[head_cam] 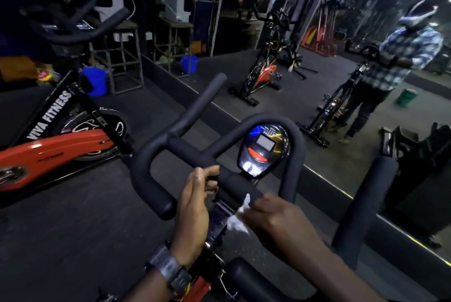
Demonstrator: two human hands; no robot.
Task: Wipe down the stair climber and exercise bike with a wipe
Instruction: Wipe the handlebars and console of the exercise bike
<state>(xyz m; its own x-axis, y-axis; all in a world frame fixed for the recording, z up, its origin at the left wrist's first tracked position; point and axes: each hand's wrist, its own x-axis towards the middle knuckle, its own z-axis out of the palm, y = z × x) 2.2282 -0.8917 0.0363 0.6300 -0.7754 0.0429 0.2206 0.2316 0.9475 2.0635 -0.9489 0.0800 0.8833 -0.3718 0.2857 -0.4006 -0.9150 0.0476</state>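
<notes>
The left hand point(195, 206) curls around the exercise bike's handlebar point(185, 150). Just beside it, the right hand point(275, 218) pinches a white wipe point(238, 220) against the bar's middle, below the console point(262, 150).

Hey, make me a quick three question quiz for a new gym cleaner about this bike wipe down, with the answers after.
1. Multiple choice: which hand holds the white wipe? A) left hand B) right hand C) neither
2. True or false: the left hand grips the padded crossbar of the handlebar.
3. Fill in: the console sits inside the handlebar's ____ loop.

Key
1. B: the right hand pinches the wipe beside the crossbar, over the shiny stem.
2. True: its fingers curl over the bar, a watch on that wrist.
3. Centre.
</notes>
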